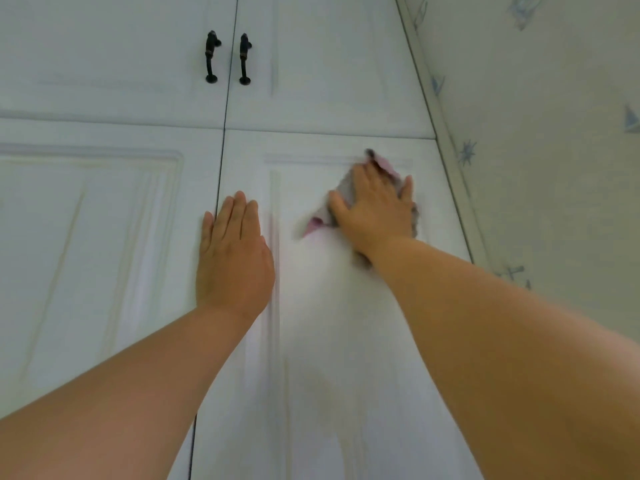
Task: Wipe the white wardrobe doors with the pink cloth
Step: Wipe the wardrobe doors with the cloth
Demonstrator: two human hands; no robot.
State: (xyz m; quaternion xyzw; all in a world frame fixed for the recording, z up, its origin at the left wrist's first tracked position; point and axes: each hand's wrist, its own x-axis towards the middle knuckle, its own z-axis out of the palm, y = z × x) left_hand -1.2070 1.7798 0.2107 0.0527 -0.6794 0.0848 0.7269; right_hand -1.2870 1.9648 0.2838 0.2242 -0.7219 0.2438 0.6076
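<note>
**Two flat hands on the lower right wardrobe door**

The right hand (pixel 375 206) lies flat on the pink cloth (pixel 320 221), pressing it against the upper part of the lower right door (pixel 339 306), near that door's top moulding. Its fingers are straight and slightly spread; none of them curls round the cloth. Most of the cloth is hidden under the palm: only a pink corner at the lower left, a crumpled edge above the fingertips and a blurred greyish fringe along the wrist side show. The blur makes its outline hard to trace.

The left hand (pixel 233 258) rests flat on the same door's left edge, just beside the dark seam between the two lower doors, fingers straight and close together, the thumb tucked out of sight.

Above, two black handles (pixel 227 58) stand either side of the seam of the upper doors (pixel 104 57). Patterned wallpaper (pixel 554 133) fills the right. Both forearms are cut off by the bottom edge.
</note>
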